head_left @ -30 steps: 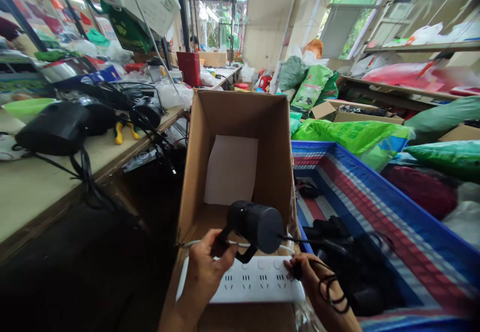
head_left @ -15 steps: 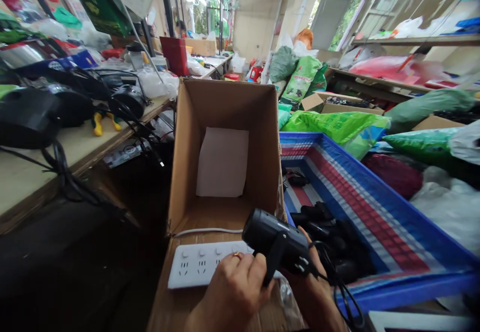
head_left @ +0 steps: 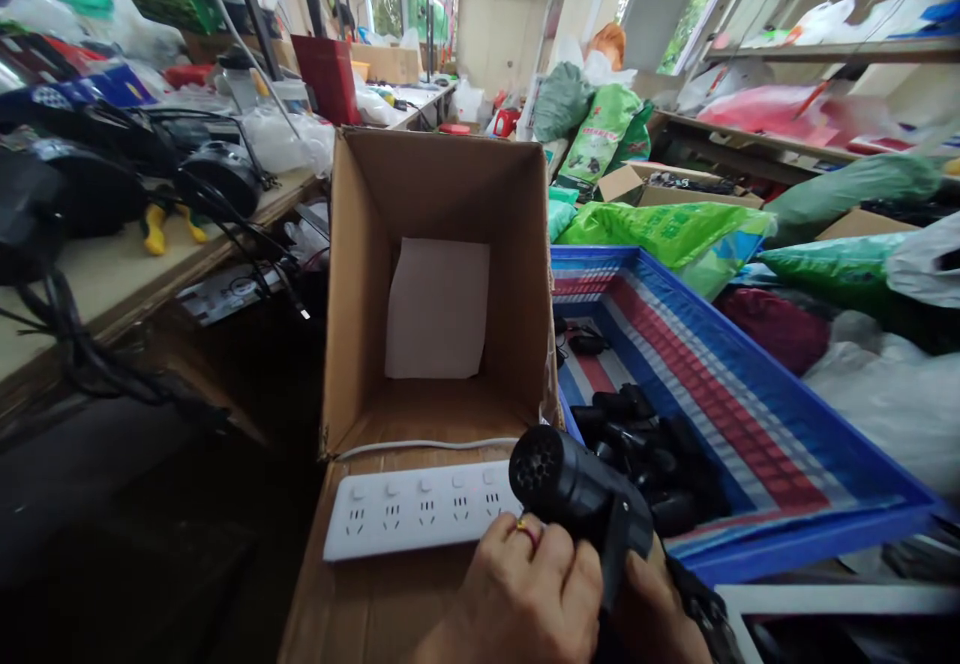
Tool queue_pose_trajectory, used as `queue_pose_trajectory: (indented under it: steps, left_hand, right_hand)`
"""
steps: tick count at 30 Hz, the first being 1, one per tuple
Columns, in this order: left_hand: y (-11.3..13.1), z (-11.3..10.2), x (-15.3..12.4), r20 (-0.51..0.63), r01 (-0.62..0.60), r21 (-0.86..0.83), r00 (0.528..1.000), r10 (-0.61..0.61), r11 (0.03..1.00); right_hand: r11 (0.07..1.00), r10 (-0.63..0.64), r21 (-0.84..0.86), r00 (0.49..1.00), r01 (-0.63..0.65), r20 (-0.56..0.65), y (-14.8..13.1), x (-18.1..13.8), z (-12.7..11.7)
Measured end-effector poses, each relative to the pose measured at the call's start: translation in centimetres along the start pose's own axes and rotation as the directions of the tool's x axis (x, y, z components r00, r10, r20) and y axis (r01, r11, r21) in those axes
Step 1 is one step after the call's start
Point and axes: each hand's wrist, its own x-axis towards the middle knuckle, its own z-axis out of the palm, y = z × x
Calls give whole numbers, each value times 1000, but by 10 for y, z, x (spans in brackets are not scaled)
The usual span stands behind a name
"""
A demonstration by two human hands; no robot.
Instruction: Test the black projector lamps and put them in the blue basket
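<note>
A black barrel-shaped device point(head_left: 574, 479), much like a small hair dryer, is held over the front cardboard with its round, hole-patterned grille facing the box. My left hand point(head_left: 525, 584) is closed around the narrow handle or bracket hanging under its barrel; a ring shows on one finger. My right hand point(head_left: 664, 594) grips its rear from the right, the fingers partly hidden behind the device. A dark cord bundle point(head_left: 705, 599) runs down beside that hand. Just left of the device lies a white power strip point(head_left: 420, 509) with several sockets, none with a plug in it.
An open cardboard box point(head_left: 435, 169) on its side faces me, a pale sheet point(head_left: 436, 309) inside. At right stands a blue-rimmed tray point(head_left: 810, 384) with striped lining and several black devices point(head_left: 637, 434). The left bench point(head_left: 97, 304) bears black corded items and yellow-handled pliers point(head_left: 155, 229).
The device has turned so its grille faces more toward me, and it sits slightly further right. Both hands moved right with it, uncovering more of the power strip. The view shifted a little.
</note>
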Motion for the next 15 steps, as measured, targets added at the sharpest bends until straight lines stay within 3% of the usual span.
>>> queue_pose_trajectory:
  steps: [3,5,8,11,15]
  left_hand:
    - [0,1,-3,-79,171,-21,982,-172,985]
    - [-3,2,-8,15,234,-83,972,-234,969]
    - [-8,2,-16,142,167,-149,979,-146,975]
    - [-12,-2,-20,96,83,-196,993,-65,977]
    - [-15,-7,-17,143,142,-315,985,-101,939]
  right_hand:
    - [992,5,129,1000,-6,3,-1,0,8]
    - [981,12,195,999,-17,29,0,2,10]
    - [983,-18,185,998,7,60,0,3,5]
    - [991,-30,134,994,16,104,-6,2,-8]
    - [998,-43,42,979,35,200,-21,0,-30]
